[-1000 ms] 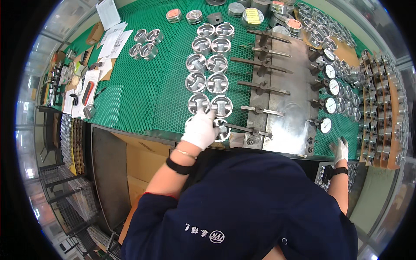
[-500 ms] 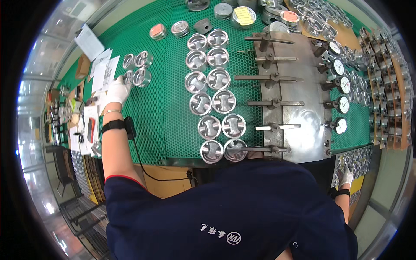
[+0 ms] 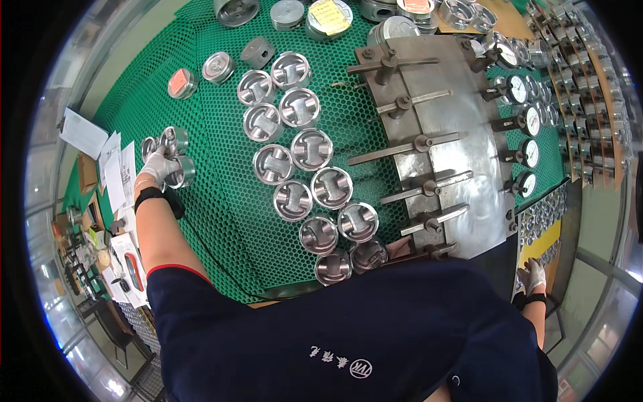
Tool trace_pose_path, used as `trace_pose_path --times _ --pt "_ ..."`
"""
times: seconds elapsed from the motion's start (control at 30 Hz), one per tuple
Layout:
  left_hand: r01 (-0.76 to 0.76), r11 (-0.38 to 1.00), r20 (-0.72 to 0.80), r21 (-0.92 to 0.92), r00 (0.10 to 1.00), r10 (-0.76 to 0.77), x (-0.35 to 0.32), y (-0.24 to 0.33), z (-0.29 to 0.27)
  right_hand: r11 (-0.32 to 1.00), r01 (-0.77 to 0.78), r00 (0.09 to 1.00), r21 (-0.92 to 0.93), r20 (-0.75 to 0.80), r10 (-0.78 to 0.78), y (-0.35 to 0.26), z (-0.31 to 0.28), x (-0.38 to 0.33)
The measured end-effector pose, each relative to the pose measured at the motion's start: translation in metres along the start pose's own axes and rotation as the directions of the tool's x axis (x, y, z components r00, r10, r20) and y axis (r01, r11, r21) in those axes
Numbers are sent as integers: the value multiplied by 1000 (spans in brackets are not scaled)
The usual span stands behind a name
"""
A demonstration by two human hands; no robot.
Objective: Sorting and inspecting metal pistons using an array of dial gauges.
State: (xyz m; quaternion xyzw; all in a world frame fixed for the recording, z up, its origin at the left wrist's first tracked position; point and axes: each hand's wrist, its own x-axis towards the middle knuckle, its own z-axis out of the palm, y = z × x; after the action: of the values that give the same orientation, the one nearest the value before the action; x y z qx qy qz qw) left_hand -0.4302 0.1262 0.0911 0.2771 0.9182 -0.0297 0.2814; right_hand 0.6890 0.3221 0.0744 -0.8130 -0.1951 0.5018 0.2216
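In a white glove, my left hand reaches to the far left of the green mat, its fingers closed on a metal piston they mostly cover. Bare metal pistons stand around it: one beyond the fingers, another to the right, a third partly hidden. My gloved right hand is low at the right edge, down at a tray of small metal parts. Its fingers look bent, and what they hold is too small to make out.
Two uneven columns of pistons run down the green mat. To their right lies a steel fixture plate with clamp bars and dial gauges. Racked pistons stand far right; papers lie left.
The view has turned, so the bench looks tilted and shifted. My left hand stays at the same piston group, its fingers now farther over one. My right hand remains at the lower tray.
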Motion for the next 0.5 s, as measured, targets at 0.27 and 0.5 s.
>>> trace_pose_path --times 0.27,0.5 --pt "59 993 -192 98 981 -40 -26 18 14 964 130 990 -231 84 -113 -62 102 -49" --pt "-20 997 -367 76 929 46 -110 43 69 957 234 958 -173 210 -197 -75 121 -33"
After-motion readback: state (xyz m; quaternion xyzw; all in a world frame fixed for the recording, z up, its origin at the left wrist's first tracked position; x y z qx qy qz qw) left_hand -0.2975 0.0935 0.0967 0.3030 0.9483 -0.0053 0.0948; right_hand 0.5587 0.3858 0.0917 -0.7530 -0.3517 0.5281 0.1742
